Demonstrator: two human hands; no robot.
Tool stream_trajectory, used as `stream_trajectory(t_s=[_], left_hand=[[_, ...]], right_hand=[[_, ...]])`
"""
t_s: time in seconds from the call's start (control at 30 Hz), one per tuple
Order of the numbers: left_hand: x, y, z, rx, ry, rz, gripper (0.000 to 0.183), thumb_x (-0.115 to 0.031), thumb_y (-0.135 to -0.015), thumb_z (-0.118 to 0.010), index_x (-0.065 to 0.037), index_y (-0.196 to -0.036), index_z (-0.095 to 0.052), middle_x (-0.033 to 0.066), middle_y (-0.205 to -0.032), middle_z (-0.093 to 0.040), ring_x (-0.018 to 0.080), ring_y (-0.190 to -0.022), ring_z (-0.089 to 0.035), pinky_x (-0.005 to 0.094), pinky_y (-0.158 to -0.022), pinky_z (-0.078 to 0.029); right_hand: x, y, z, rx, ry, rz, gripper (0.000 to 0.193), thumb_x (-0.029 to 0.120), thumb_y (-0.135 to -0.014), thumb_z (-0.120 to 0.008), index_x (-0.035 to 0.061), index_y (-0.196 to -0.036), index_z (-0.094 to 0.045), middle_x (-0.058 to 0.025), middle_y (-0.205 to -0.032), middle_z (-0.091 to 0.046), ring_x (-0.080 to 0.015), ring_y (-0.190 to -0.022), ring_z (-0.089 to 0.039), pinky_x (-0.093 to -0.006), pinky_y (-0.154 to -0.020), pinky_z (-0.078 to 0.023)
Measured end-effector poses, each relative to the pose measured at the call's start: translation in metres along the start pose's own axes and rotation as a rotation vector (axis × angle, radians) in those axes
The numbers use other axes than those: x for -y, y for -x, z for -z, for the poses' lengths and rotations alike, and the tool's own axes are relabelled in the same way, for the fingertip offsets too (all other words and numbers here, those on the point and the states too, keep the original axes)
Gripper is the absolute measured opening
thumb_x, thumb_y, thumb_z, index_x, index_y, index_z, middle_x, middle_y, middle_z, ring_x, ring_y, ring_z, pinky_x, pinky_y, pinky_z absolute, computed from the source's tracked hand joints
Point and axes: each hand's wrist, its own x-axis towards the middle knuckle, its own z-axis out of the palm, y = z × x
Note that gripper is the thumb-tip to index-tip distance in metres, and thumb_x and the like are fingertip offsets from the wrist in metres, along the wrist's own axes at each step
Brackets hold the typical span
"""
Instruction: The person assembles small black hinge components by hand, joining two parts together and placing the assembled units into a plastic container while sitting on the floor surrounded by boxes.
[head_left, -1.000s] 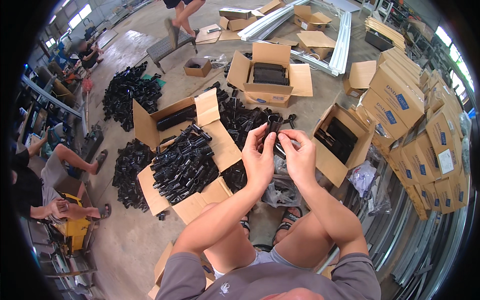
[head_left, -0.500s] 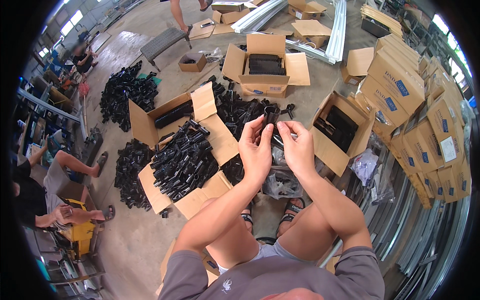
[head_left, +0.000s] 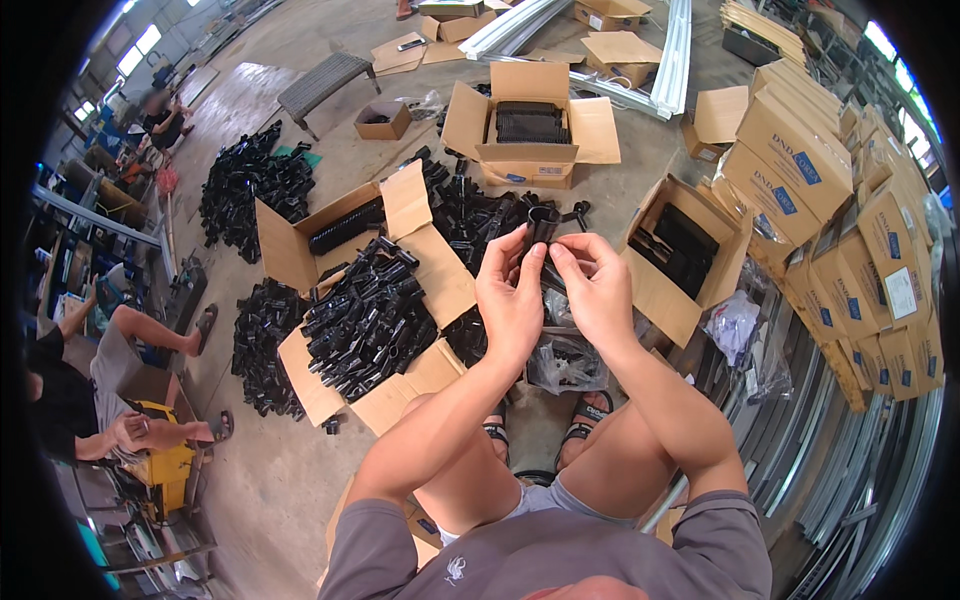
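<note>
Between both hands, in front of my chest, is a black tubular bracket (head_left: 541, 221) with its round opening facing up. My left hand (head_left: 510, 292) closes on its left side, the thumb laid along it. The fingers of my right hand (head_left: 594, 290) are curled, and its thumb and fingertips press on the part from the right. My palms hide its lower end. Below the hands lies a clear plastic bag (head_left: 570, 365). To the left, a heap of similar black parts (head_left: 365, 320) fills the flaps of an open carton (head_left: 285, 240).
An open carton (head_left: 680, 310) of black parts stands on the right, another (head_left: 530, 165) ahead. More black heaps (head_left: 255, 195) lie at left. Stacked boxes (head_left: 790, 165) and long metal profiles (head_left: 800, 470) line the right side. One person (head_left: 100, 380) sits at left, beside a yellow case (head_left: 165, 465).
My right thumb and fingertips have moved slightly left, closer to my left thumb. The black bracket stays in nearly the same place. A person at the top has walked mostly out of view.
</note>
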Motion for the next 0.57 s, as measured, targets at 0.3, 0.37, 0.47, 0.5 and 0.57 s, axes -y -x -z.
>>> stream_trajectory(t_s=[0.3, 0.37, 0.47, 0.5, 0.57], left_hand=[[-0.002, 0.001, 0.0, 0.001, 0.014, 0.022, 0.028, -0.005, -0.095, -0.067, 0.0, -0.122, -0.061, 0.0073, -0.107, -0.068, 0.0108, -0.098, -0.063, 0.0254, -0.083, -0.051], [-0.001, 0.001, 0.0, 0.011, 0.007, 0.027, 0.028, -0.005, -0.095, -0.068, 0.0, -0.122, -0.061, 0.0074, -0.107, -0.068, 0.0108, -0.098, -0.063, 0.0255, -0.084, -0.051], [0.002, 0.001, -0.002, 0.023, -0.011, 0.024, 0.028, -0.005, -0.094, -0.069, 0.001, -0.12, -0.062, 0.0077, -0.108, -0.069, 0.0117, -0.098, -0.064, 0.0263, -0.085, -0.052], [0.001, 0.0, -0.001, 0.018, -0.029, 0.013, 0.028, -0.006, -0.094, -0.069, 0.001, -0.12, -0.063, 0.0078, -0.108, -0.069, 0.012, -0.098, -0.064, 0.0265, -0.085, -0.052], [-0.001, 0.0, 0.004, 0.033, -0.068, 0.056, 0.027, -0.005, -0.095, -0.068, 0.0, -0.12, -0.061, 0.0079, -0.112, -0.068, 0.0131, -0.103, -0.064, 0.0275, -0.09, -0.052]], right_hand=[[0.002, 0.002, 0.003, -0.008, 0.224, 0.21, 0.023, 0.019, -0.093, -0.069, -0.0024, -0.101, -0.068, -0.0141, -0.095, -0.07, -0.0252, -0.083, -0.07, -0.0351, -0.072, -0.053], [-0.002, -0.001, 0.006, 0.027, 0.187, 0.138, 0.023, 0.017, -0.092, -0.07, -0.0028, -0.102, -0.068, -0.0151, -0.098, -0.071, -0.0251, -0.085, -0.071, -0.0353, -0.071, -0.053], [-0.011, -0.005, 0.01, 0.043, 0.216, 0.11, 0.021, 0.016, -0.091, -0.07, -0.0011, -0.104, -0.069, -0.0154, -0.099, -0.073, -0.0252, -0.085, -0.072, -0.0331, -0.07, -0.053], [-0.007, -0.004, 0.01, 0.053, 0.252, 0.108, 0.021, 0.016, -0.092, -0.069, -0.0001, -0.105, -0.07, -0.0153, -0.098, -0.073, -0.0257, -0.086, -0.072, -0.0327, -0.072, -0.053], [-0.006, -0.005, 0.009, 0.056, 0.355, 0.164, 0.019, 0.016, -0.093, -0.068, 0.0027, -0.106, -0.07, -0.0159, -0.1, -0.073, -0.0253, -0.087, -0.072, -0.0323, -0.073, -0.053]])
